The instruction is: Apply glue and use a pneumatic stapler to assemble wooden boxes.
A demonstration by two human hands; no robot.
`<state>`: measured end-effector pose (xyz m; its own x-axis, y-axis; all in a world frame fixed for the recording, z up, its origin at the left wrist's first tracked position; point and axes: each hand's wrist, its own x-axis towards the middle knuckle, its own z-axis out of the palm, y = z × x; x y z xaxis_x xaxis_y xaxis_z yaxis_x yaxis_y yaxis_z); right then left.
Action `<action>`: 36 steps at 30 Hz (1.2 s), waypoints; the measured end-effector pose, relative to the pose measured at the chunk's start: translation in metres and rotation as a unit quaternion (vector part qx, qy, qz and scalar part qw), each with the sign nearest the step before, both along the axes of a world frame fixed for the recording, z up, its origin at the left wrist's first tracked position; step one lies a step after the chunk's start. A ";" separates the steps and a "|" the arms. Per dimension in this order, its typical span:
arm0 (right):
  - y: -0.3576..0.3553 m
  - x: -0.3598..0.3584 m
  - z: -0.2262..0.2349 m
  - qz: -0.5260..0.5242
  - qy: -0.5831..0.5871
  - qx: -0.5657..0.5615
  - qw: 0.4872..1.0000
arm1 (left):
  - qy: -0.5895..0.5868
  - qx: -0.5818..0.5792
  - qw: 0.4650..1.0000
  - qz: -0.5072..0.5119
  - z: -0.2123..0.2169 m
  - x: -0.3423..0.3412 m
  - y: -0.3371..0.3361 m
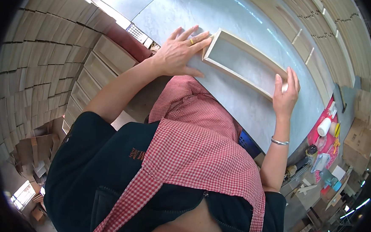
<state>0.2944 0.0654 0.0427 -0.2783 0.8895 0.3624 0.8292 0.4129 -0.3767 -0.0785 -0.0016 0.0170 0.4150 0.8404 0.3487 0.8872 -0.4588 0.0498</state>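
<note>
A shallow rectangular wooden frame (238, 78) lies on the grey tabletop (170, 19), and a grey surface shows inside its four thin sides. My left hand (174, 52) is held flat with fingers spread, its fingertips against the frame's left end. A ring is on one of its fingers. At the right end, my right hand (286, 96) grips the frame, thumb on the inner side and fingers over the end board. Part of that end is hidden behind the hand.
Tall stacks of wooden boards (40, 60) rise at the left, beside open wooden boxes (95, 77). Long wooden strips (323, 18) are piled at the far right. A white bottle (323, 127) and a yellow roll (334, 129) lie on pink sheeting, near a cardboard box (358, 137).
</note>
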 end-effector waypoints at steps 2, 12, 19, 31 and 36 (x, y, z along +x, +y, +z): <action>0.004 0.000 0.002 0.000 0.000 0.007 1.000 | -0.150 -0.091 0.984 0.032 0.012 0.002 -0.003; -0.001 0.005 -0.004 -0.025 0.036 0.015 0.999 | -0.670 -0.457 0.578 0.087 0.020 0.012 0.003; -0.036 0.030 -0.001 -0.208 0.254 -0.085 0.941 | -0.650 -0.520 0.543 0.110 0.035 0.007 0.011; -0.101 0.043 0.017 -0.210 0.370 -0.064 0.902 | -0.639 -0.423 0.637 0.082 0.054 0.055 0.024; -0.071 0.121 -0.007 -0.189 0.191 -0.083 0.960 | -0.579 -0.403 0.700 0.115 0.043 0.082 0.037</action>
<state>0.4157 -0.0055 0.0361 0.2001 0.9552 0.2179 0.6968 0.0176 -0.7170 0.0032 0.0358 0.0600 0.0677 0.9555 -0.2873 0.0846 0.2814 0.9559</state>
